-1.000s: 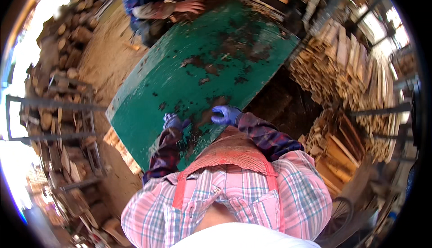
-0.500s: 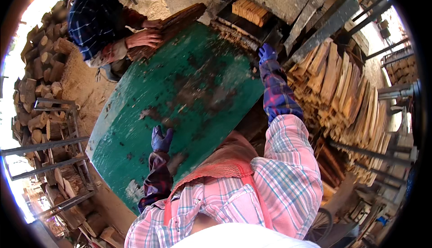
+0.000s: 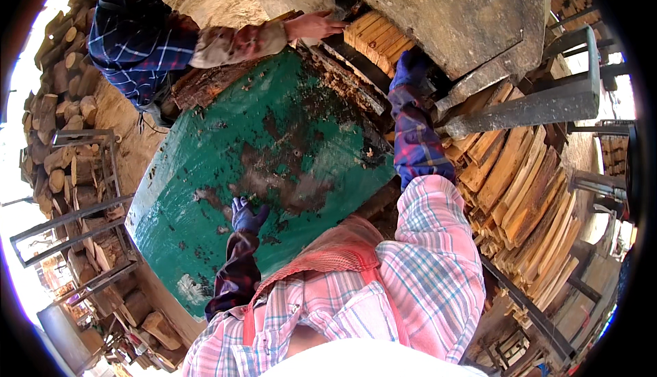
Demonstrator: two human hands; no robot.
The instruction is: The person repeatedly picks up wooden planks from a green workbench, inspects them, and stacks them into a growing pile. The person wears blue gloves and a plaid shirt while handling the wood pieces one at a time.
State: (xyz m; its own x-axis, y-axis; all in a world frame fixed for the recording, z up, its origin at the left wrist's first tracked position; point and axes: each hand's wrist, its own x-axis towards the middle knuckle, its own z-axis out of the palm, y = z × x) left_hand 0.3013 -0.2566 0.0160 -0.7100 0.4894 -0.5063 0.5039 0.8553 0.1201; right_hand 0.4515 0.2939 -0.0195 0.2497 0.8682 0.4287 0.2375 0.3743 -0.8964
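Stacked logs (image 3: 72,103) line the left from nine to ten o'clock, and split boards (image 3: 513,192) are piled at three, around a green table (image 3: 181,172) smeared with dark dirt. Just past twelve, beyond the table's far edge, a row of wood slats (image 3: 376,42) lies packed side by side. At one o'clock the purple-gloved right hand (image 3: 409,69) is at the slats' near end; whether its fingers grip, I cannot tell. Toward eight, the left hand (image 3: 248,216) is over the table, fingers apart. A co-worker's hand (image 3: 316,27) reaches the slats from ten o'clock.
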